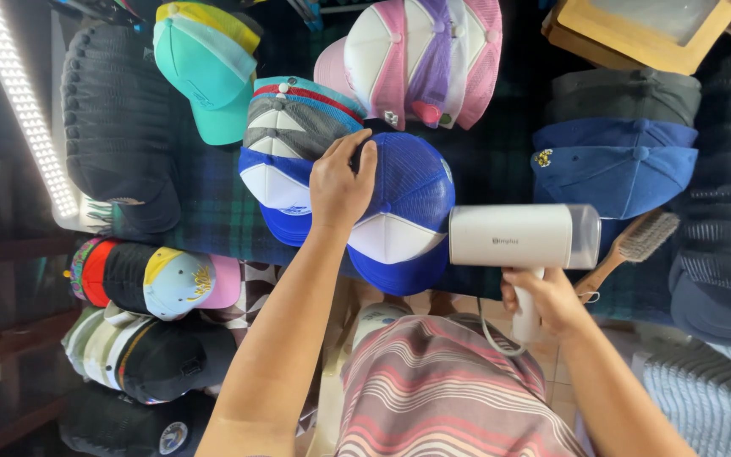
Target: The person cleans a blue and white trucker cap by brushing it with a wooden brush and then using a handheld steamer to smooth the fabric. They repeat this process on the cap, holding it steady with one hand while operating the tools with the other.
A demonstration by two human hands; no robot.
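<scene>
My left hand (pixel 342 182) grips the mesh crown of a blue and white trucker cap (pixel 408 211) that lies on a dark plaid cloth (pixel 484 161). My right hand (pixel 543 300) holds the handle of a white handheld garment steamer (pixel 522 237). The steamer's nozzle end sits just right of the cap's white front panel, close to it. A stack of blue, white and grey caps (pixel 285 156) lies directly left of my left hand.
Pink and white caps (pixel 420 59) lie above, a teal cap (pixel 205 72) and stacked black caps (pixel 116 127) to the left. Blue caps (pixel 615 165) and a wooden brush (pixel 632 245) sit right. More caps (pixel 154 279) lower left. A light strip (pixel 23 101) runs far left.
</scene>
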